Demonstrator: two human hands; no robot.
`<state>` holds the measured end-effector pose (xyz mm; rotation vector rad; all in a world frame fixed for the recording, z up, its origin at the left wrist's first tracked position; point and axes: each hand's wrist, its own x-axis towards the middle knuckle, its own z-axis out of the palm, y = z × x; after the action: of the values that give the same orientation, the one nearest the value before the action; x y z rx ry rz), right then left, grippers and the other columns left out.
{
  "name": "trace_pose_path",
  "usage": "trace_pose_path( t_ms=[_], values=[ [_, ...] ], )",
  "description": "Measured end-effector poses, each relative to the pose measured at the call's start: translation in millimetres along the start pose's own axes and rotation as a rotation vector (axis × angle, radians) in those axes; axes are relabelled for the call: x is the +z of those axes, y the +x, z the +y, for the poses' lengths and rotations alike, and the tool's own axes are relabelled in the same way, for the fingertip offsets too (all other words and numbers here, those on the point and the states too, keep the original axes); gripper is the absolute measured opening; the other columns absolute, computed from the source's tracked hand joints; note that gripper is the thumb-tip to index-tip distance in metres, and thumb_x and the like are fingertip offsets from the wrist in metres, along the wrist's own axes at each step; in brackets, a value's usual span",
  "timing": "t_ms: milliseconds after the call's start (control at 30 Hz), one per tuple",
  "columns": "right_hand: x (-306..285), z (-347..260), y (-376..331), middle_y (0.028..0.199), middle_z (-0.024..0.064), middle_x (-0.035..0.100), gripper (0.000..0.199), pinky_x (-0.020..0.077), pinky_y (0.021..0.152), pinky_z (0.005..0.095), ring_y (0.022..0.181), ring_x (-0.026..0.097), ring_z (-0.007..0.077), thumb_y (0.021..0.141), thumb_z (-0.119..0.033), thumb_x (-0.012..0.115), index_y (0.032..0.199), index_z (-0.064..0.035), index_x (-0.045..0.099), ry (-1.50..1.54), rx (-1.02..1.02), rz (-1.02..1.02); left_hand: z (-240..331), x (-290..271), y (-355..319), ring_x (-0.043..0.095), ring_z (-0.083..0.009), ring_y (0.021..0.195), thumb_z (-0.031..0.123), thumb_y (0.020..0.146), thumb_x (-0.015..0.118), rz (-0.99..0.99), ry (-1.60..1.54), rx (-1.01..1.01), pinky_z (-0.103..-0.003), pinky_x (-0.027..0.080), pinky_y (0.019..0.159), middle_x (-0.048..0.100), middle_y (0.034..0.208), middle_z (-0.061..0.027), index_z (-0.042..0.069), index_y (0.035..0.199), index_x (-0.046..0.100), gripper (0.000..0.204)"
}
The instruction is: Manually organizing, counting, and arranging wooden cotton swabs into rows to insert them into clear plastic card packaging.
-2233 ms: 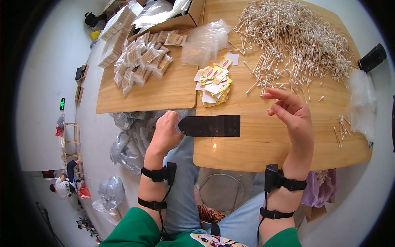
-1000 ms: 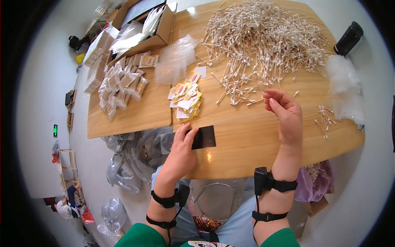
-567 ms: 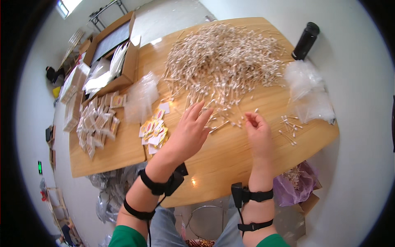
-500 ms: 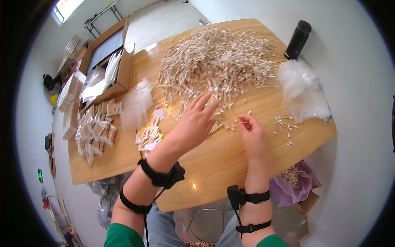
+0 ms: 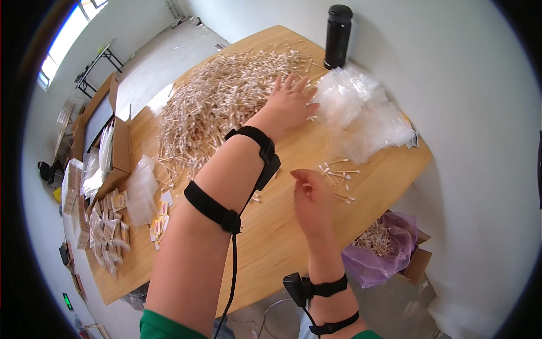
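Observation:
A large heap of cotton swabs [image 5: 209,96] covers the far part of the wooden table. Across it my left arm reaches to the heap's right edge, where my left hand [image 5: 288,107] lies with fingers spread, touching the swabs. Nearer to me, my right hand [image 5: 311,198] hovers over the table with its fingers curled in. Whatever is inside those fingers, if anything, cannot be made out. Just right of that hand lies a small group of loose swabs [image 5: 339,174]. Clear plastic bags [image 5: 361,116] are stacked beyond them, close to my left fingertips.
A black bottle [image 5: 338,37] stands at the far edge by the wall. To the left are filled swab packets [image 5: 107,231], small printed cards [image 5: 160,223], another clear bag [image 5: 141,189] and a cardboard box [image 5: 120,152]. Below the right edge sits a purple-lined box [image 5: 389,260] holding swabs.
My view has swung right. My left hand has moved from the heap's near side out to its far right edge. The right hand stays near the loose swabs, fingers still curled.

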<state>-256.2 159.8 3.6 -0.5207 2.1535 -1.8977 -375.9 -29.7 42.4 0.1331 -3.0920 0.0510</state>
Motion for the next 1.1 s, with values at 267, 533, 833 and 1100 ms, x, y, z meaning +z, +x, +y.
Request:
trace_pose_path(
  t_ms=[267,533,833,1100],
  values=[
    [-63.4,15.1,19.6,0.124,0.0157,0.06,0.036,0.0406,0.107,0.0489,0.125,0.05,0.0395,0.078,0.002,0.065,0.114,-0.002,0.065,-0.544,-0.312,0.252,4.7,25.9,-43.2,0.026,-0.0384,0.149,0.046,0.102,0.043,-0.013,0.058,-0.063,-0.056,0.019,0.12,0.035,0.159,-0.013,0.014,0.149,0.044,0.057],
    [-78.7,17.1,16.9,0.13,0.0135,0.058,0.049,0.0395,0.107,0.048,0.131,0.047,0.0363,0.075,-0.004,0.074,0.123,-0.0034,0.062,-0.641,-0.316,0.129,10.8,22.4,-141.1,0.024,-0.0398,0.149,0.044,0.101,0.048,-0.025,0.022,-0.146,-0.056,0.017,0.121,0.036,0.159,-0.0139,0.015,0.15,0.045,0.057],
    [-78.3,14.3,17.4,0.126,0.0114,0.058,0.05,0.0405,0.102,0.0462,0.125,0.049,0.0318,0.078,-0.016,0.078,0.126,-0.0082,0.064,-0.651,-0.256,0.13,43.0,8.9,-236.1,0.021,-0.0402,0.15,0.041,0.097,0.055,-0.083,-0.037,-0.258,-0.058,0.012,0.122,0.033,0.161,-0.0133,0.014,0.146,0.051,0.056],
    [-75.3,30.7,24.2,0.148,0.0146,0.049,0.05,0.0373,0.109,0.0463,0.134,0.044,0.0338,0.088,-0.028,0.069,0.131,-0.0033,0.063,-0.817,-0.338,0.193,82.0,-30.3,-249.9,0.019,-0.0409,0.151,0.035,0.094,0.062,-0.07,0.013,-0.338,-0.06,0.011,0.121,0.034,0.16,-0.0134,0.012,0.139,0.058,0.051]
  ],
)
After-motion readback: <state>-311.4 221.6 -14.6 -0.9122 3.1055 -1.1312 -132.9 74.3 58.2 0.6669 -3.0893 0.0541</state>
